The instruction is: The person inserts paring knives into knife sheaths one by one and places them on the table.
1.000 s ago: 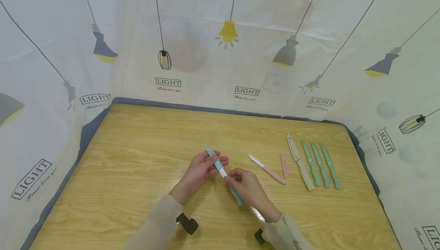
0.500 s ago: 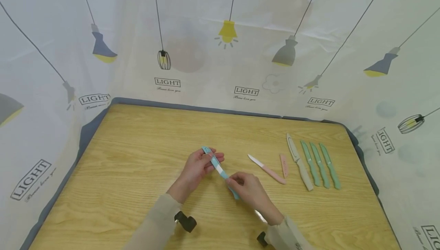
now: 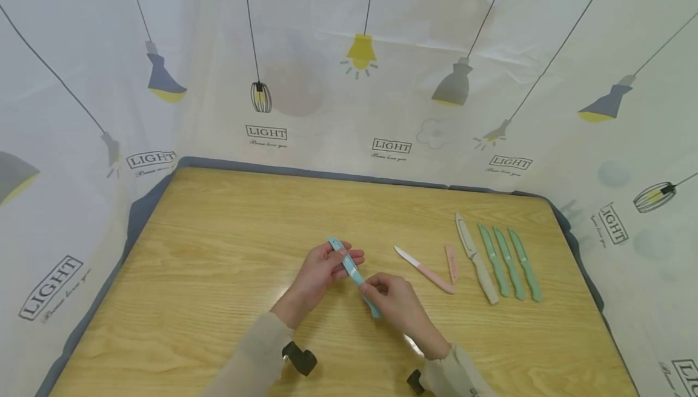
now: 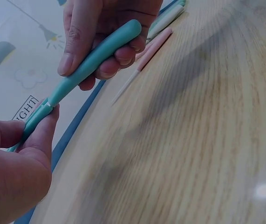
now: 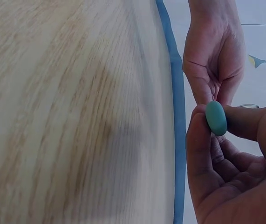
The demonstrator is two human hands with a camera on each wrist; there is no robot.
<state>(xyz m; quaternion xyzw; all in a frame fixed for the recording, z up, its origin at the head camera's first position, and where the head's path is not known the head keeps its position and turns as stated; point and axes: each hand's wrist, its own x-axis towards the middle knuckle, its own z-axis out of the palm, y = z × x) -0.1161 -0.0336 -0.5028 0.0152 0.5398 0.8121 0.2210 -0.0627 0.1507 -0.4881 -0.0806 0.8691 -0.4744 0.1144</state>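
Observation:
My left hand (image 3: 316,276) pinches a light-blue blade cover (image 4: 38,116) between thumb and fingers. Into that cover runs the blade of a small knife, whose light-blue handle (image 4: 98,58) my right hand (image 3: 398,301) grips with thumb and curled fingers. In the left wrist view, cover and handle almost meet, leaving only a narrow gap. From the right wrist the handle's rounded butt (image 5: 216,118) shows end-on. To the right of my hands lies a pink-handled knife (image 3: 431,276) with a bare white blade, and beside it a pink blade cover (image 3: 451,263).
Farther right, a beige knife (image 3: 481,270) and several green knives (image 3: 493,260) lie side by side on the wooden table (image 3: 234,221). A printed cloth (image 3: 327,100) with lamp drawings surrounds the table's back and sides.
The white blade showing between cover and handle has shortened as the knife slid into the cover. Hands shifted slightly; the knives on the table stayed put.

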